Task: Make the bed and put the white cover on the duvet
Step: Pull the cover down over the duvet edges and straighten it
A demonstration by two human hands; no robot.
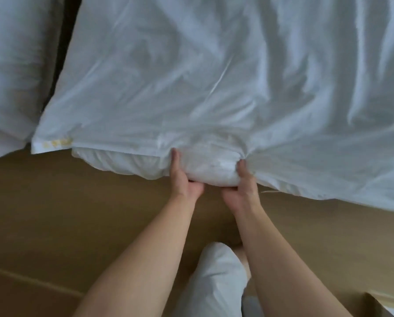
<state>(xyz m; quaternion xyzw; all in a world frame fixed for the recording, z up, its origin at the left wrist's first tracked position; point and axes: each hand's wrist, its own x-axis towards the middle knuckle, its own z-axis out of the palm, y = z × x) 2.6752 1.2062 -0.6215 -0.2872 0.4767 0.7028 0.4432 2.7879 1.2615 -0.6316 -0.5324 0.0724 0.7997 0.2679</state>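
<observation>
The white cover (pixel 214 76) lies spread and creased over the bed, filling the upper part of the view. At its near edge the duvet (pixel 122 162) bulges out from under the cover's hem. My left hand (pixel 183 179) grips that bulge from the left, thumb on top at the hem and fingers curled beneath. My right hand (pixel 242 183) grips it from the right, thumb up against the bunched cover, fingers under the duvet. Both forearms reach up from the bottom of the view.
A white pillow (pixel 13 76) lies at the far left, a dark gap between it and the cover. A yellow label (pixel 58 143) marks the cover's near left corner. Brown floor (pixel 65 213) runs below the bed edge. A white-clad knee (pixel 216 277) shows between my arms.
</observation>
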